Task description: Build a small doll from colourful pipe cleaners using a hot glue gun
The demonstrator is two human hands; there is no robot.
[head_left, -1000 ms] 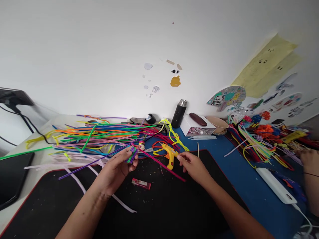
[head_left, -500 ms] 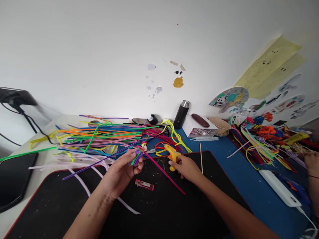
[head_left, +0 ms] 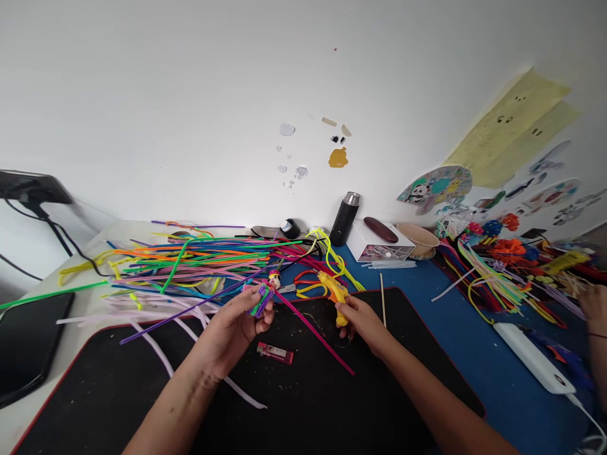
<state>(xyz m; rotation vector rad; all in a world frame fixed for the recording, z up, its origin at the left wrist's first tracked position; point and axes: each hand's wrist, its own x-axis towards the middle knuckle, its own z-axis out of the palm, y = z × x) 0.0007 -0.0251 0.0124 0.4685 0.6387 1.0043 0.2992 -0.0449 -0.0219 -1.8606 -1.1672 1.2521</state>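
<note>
- Nearest to me, the black desk mat with a red edge (head_left: 95,392) runs off the bottom of the view, and both forearms are cut off there too.
- A small red lighter (head_left: 275,352) lies flat on the mat between the hands, touching neither.
- The left hand (head_left: 234,332) pinches a small bundle of purple and green fuzzy pipe cleaners (head_left: 262,298) between thumb and fingertips. I cannot make out how the bundle is wound.
- The right hand (head_left: 363,321) is closed around the grip of a yellow plastic glue gun (head_left: 333,291), nozzle pointing left, just above the mat's far edge. The fingers hide most of the grip.
- A long magenta pipe cleaner (head_left: 313,332) slants across the mat between the two hands.
- A thin wooden stick (head_left: 382,308) lies just right of the gun.
- At the right edge another person's hand (head_left: 595,302) is mostly out of frame; I cannot tell what it holds.
- Beyond the hands sprawls a loose pile of multicoloured pipe cleaners (head_left: 199,259).
- A black metal flask (head_left: 345,218) stands upright by the wall.
</note>
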